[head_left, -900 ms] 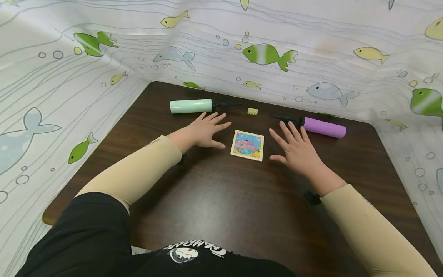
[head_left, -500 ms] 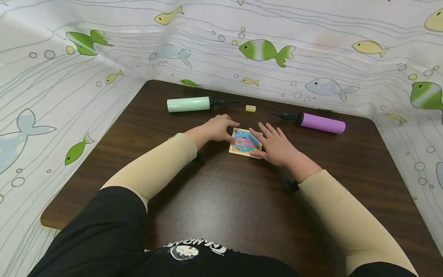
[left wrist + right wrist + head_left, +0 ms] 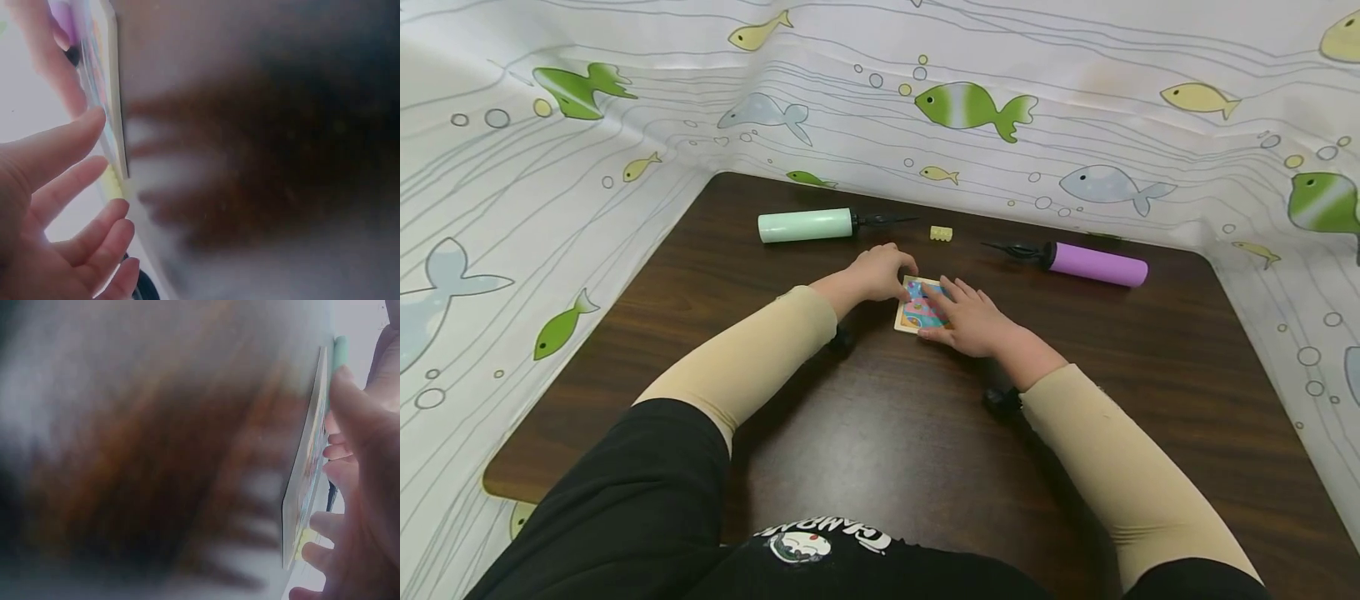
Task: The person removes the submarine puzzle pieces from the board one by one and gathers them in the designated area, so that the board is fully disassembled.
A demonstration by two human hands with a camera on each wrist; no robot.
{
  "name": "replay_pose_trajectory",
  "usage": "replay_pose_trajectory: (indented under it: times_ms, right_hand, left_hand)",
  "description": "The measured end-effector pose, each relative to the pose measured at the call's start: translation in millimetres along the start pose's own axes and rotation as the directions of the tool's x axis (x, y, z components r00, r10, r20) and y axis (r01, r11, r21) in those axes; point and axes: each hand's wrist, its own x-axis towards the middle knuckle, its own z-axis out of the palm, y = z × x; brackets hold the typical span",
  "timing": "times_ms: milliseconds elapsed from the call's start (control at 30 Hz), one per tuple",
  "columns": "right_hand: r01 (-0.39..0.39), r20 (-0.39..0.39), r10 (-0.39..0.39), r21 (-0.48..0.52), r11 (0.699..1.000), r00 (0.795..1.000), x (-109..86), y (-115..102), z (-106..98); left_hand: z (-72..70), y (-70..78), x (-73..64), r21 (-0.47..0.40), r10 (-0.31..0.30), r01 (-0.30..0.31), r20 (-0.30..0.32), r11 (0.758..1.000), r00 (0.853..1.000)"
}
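A small square wooden picture puzzle (image 3: 916, 317) with a pink submarine on blue lies flat on the dark table in the head view. My left hand (image 3: 878, 273) is at its upper left edge, thumb and fingers spread apart and lightly bent. Over the right part of the puzzle my right hand (image 3: 976, 322) stretches its fingers, hiding that side. In the left wrist view the left thumb (image 3: 87, 128) overlaps the puzzle's pale edge (image 3: 114, 94). The right wrist view shows the puzzle's side (image 3: 300, 469) close to the right fingers, which are spaced apart.
Behind the puzzle lies a small yellow wavy-edged block (image 3: 941, 234). A mint-green hand pump (image 3: 805, 226) rests at the back left, a purple hand pump (image 3: 1097, 264) at the back right. A fish-patterned white curtain (image 3: 850, 108) surrounds the table (image 3: 865, 442).
Both hands have come inward from either side to the puzzle. The right hand now covers its right part, and the left fingers are at its left edge. The puzzle stays on the table.
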Motion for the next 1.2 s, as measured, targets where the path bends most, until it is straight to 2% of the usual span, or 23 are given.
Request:
replay_pose_trajectory:
  times_ms: [367,533,700,1000,1200]
  right_hand:
    - [0.009,0.008,-0.009,0.04,0.999,1.0,-2.0,-2,1]
    - [0.06,-0.014,-0.059,0.034,0.998,0.998,-5.6,-1,1]
    - [0.075,-0.025,-0.075,0.028,0.997,0.997,-7.9,0,0]
    - [0.098,-0.031,-0.096,0.082,0.992,0.995,-7.7,4,0]
    - [0.14,-0.049,-0.135,0.097,0.985,0.99,-8.1,5,-1]
  left_hand:
    - [7.4,-2.9,6.8,-0.035,-0.013,0.013,-0.006,0.999,1.0]
    - [6.3,-1.2,7.4,-0.03,-0.026,0.027,0.018,0.999,1.0]
    - [4.4,0.9,7.5,-0.035,-0.035,0.036,0.034,0.999,0.999]
    - [3.5,1.6,10.2,-0.073,-0.042,0.046,0.064,0.996,0.997]
    - [1.7,2.0,12.0,-0.085,-0.045,0.053,0.083,0.995,0.996]
